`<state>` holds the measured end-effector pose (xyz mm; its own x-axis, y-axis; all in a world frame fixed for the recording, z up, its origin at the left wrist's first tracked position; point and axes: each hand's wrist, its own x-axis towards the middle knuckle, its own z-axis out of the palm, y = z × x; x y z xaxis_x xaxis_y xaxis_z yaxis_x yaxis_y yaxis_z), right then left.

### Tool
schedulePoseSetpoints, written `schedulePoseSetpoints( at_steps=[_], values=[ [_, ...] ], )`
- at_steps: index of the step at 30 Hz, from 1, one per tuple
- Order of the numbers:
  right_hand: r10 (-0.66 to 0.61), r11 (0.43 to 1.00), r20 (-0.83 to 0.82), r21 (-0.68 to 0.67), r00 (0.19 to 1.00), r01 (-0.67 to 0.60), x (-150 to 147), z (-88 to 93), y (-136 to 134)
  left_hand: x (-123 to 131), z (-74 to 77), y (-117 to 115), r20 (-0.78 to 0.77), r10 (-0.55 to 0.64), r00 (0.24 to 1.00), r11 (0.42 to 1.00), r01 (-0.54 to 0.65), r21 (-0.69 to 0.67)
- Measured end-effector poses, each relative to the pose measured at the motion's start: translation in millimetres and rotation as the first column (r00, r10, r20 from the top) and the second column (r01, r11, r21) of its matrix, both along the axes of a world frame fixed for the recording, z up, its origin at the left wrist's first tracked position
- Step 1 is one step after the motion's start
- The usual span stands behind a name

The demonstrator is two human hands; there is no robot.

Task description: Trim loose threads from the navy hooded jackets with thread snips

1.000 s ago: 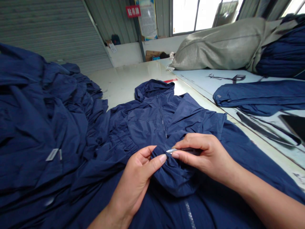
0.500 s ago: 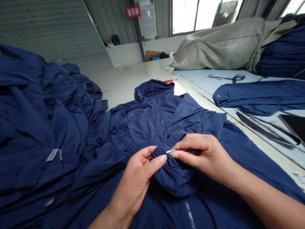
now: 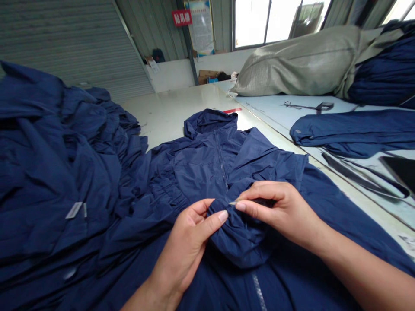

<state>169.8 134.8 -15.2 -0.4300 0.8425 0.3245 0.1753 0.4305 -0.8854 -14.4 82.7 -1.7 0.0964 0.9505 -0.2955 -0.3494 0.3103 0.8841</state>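
A navy hooded jacket (image 3: 201, 162) lies front up on the table, its zip running down the middle. My left hand (image 3: 191, 237) pinches a bunched fold of its fabric between thumb and fingers. Between the thumb and fingers of my right hand (image 3: 279, 207) are small thread snips (image 3: 232, 203); only the pointed metal tip shows clearly, the rest being hidden in the hand. That tip is at the gathered cloth, just right of my left thumb. Whether it touches a thread is too small to tell.
A large heap of navy garments (image 3: 90, 164) with white labels rises on the left. To the right lie a folded navy garment (image 3: 353, 129), dark straps (image 3: 363, 177) and a dark flat object (image 3: 400, 172). Behind them rests a bulging grey-beige sack (image 3: 298, 62). A red strip (image 3: 232, 110) lies beyond the hood.
The snips' tip has shifted slightly up and right, away from my left thumb, and less of the blade shows. My left hand keeps its pinch on the jacket.
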Motion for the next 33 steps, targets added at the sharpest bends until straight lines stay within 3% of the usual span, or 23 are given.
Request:
schedulePoseSetpoints(
  at_steps=[4,7,14,18,21,23,28,30,33],
  values=[
    [-0.056,0.988,-0.07,-0.148,0.996,0.045,-0.9,1.0,-0.6,-0.1,-1.1,0.0,-0.025,-0.006,1.0,1.0,0.006,-0.007],
    [-0.005,0.959,-0.126,-0.282,0.992,-0.031,-1.5,1.4,-2.3,-0.2,-3.4,-0.4,-0.108,-0.009,0.994,1.0,0.01,0.003],
    [0.018,0.92,-0.163,-0.382,0.986,-0.081,-5.5,1.4,-4.1,-0.5,-7.8,-3.2,-0.223,-0.025,0.974,1.0,0.023,-0.012],
    [0.058,0.947,-0.095,-0.31,0.994,-0.085,-8.4,-3.4,-4.3,0.2,-9.1,-4.6,-0.249,-0.032,0.968,0.999,0.027,-0.021],
    [-0.079,0.979,-0.014,-0.192,0.997,0.075,-7.5,-5.8,-1.7,1.4,-8.5,-3.5,-0.217,-0.031,0.976,0.999,0.022,-0.047],
    [-0.143,0.965,-0.01,-0.225,0.99,0.137,-5.8,-4.8,0.5,2.3,-7.3,-2.6,-0.201,-0.028,0.979,0.998,0.017,-0.056],
    [-0.035,0.891,-0.113,-0.454,0.993,-0.02,-4.7,0.9,0.3,2.2,-6.5,-2.0,-0.221,-0.027,0.975,0.999,0.02,-0.032],
    [0.018,0.863,-0.13,-0.498,0.991,-0.081,-5.9,0.6,-0.5,1.3,-7.8,-2.1,-0.25,-0.027,0.968,1.0,0.026,-0.008],
    [-0.011,0.867,-0.132,-0.494,0.991,-0.056,-6.4,-1.8,1.0,-0.3,-9.4,-2.0,-0.275,-0.059,0.96,0.997,0.072,0.036]
  ],
)
